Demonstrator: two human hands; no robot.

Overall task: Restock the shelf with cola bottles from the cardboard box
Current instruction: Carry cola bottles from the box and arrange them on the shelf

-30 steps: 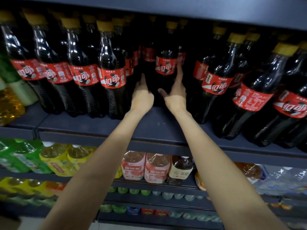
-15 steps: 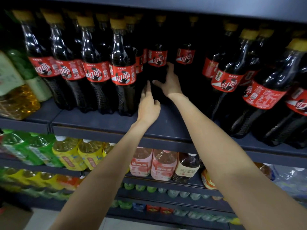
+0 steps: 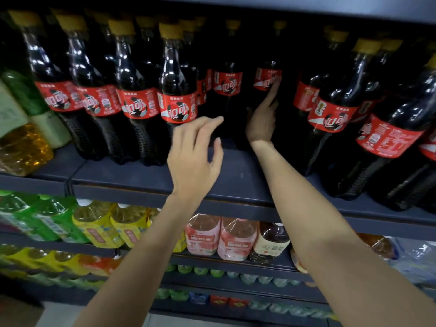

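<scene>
Rows of dark cola bottles with red labels and yellow caps fill the dark blue shelf (image 3: pixel 132 182). Deep in a gap at the middle stand two bottles, one on the left (image 3: pixel 227 83) and one on the right (image 3: pixel 267 77). My right hand (image 3: pixel 262 121) reaches into the gap, its straight fingers pressing flat against the right bottle just below its label. In front of the shelf edge my left hand (image 3: pixel 195 159) hovers with relaxed fingers, holding nothing. A front-row cola bottle (image 3: pixel 178 100) stands just left of it. The cardboard box is out of view.
Green and yellow drink bottles (image 3: pixel 14 147) sit at the far left of the same shelf. On the shelf below stand yellow bottles (image 3: pixel 113 223), pink bottles (image 3: pixel 219 237) and a brown one (image 3: pixel 271 241). Further cola bottles (image 3: pixel 387 135) lean at the right.
My left hand has drawn back out of the gap toward the shelf edge and let go. My right hand has pushed the bottle deeper and to the right. The camera has moved closer.
</scene>
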